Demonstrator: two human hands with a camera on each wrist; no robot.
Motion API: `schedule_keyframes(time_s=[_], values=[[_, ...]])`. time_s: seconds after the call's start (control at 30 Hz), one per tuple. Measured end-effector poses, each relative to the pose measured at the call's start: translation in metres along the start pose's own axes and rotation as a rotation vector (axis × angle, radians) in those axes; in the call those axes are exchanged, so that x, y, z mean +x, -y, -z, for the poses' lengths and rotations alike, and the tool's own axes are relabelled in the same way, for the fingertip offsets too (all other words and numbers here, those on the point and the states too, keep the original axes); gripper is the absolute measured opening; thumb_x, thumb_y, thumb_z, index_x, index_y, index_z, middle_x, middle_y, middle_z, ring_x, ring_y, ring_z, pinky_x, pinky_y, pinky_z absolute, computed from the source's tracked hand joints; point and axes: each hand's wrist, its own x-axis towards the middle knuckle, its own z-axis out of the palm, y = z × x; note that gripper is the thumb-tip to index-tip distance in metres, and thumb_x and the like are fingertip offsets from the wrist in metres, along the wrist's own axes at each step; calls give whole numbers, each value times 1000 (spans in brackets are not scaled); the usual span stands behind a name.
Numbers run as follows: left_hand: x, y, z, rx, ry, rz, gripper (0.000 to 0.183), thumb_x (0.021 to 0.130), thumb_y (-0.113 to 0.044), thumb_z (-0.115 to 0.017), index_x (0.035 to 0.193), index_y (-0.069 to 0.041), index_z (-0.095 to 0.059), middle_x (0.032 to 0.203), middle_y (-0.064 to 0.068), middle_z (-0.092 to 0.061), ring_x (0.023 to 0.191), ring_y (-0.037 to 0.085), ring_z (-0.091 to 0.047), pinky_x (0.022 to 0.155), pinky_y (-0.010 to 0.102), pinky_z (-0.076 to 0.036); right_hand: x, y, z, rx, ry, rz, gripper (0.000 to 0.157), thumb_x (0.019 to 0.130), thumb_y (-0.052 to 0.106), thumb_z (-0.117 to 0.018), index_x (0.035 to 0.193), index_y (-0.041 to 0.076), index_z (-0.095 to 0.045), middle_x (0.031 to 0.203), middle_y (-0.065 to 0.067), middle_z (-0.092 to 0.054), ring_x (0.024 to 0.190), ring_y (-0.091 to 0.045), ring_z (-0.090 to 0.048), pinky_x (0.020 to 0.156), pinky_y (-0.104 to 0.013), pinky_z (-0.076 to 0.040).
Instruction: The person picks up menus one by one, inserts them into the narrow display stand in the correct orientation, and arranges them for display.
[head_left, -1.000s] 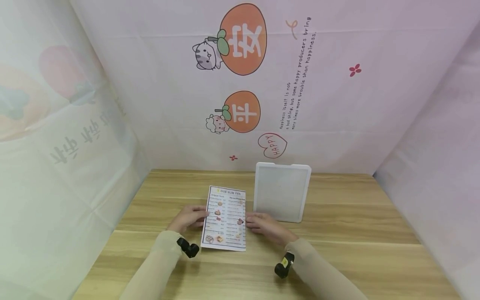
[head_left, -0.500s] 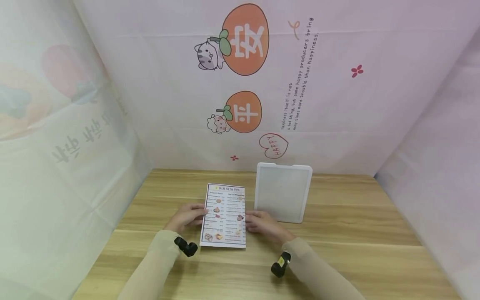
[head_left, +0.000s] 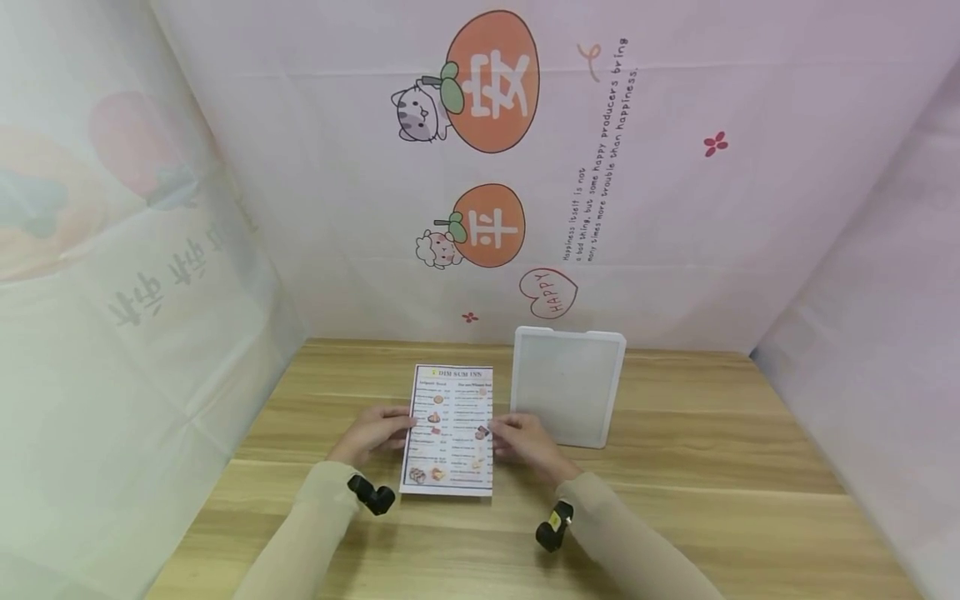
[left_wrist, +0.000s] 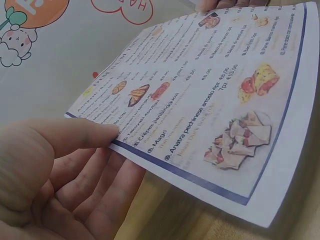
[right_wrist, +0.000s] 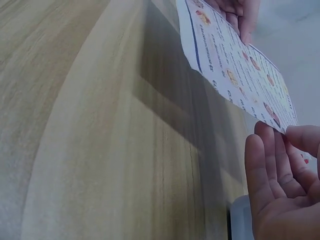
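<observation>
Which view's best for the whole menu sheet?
Head: the menu sheet faces the camera with all four corners in frame. Left wrist gives a closer look at the print, but slanted and cropped. Right wrist shows it at an angle, cropped at the top.

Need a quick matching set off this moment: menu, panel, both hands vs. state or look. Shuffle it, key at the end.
Column 1
1. menu
2. panel
3. left hand
4. right hand

Column 2
A. pinches the menu's edge farther from the panel
B. held by two opposite edges, print side up
C. pinches the menu's edge nearer the panel
D. pale grey face, white rim

Pairs: 1-B, 2-D, 3-A, 4-C
</observation>
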Motion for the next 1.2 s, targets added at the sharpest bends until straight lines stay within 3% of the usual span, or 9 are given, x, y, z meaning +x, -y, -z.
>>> schedule_keyframes(time_s=[0.23,0.8,1.0,1.2], values=[[-1,-1,0,-84,35,-20,37,95,-11,-70,128,2,-64,114,16,-71,99,26,-70,84,34,-58,-1,6,-1,-26,-10,42,27,100,19,-63,112,-5,-67,98,-11,-70,83,-19,-67,81,-38,-59],[1,-9,0,-94,33,-39,42,96,-13,-70,131,7,-60,116,18,-68,104,27,-67,95,40,-54,2,17,2,-109,-60,143,22,100,15,-62,108,-3,-69,95,-9,-68,83,-20,-65,84,-45,-58],[0,-12,2,-106,65,-77,39,97,-14,-68,128,8,-61,114,18,-69,102,29,-68,96,44,-53,2,26,4,-158,-58,189,20,100,16,-61,106,-1,-70,95,-8,-70,88,-33,-67,83,-51,-56],[0,-15,3,-78,107,-130,38,98,-18,-67,128,6,-62,116,18,-69,106,32,-68,99,48,-50,1,34,6,-150,-76,171,21,100,21,-63,106,2,-70,95,-8,-68,95,-40,-65,81,-48,-58]])
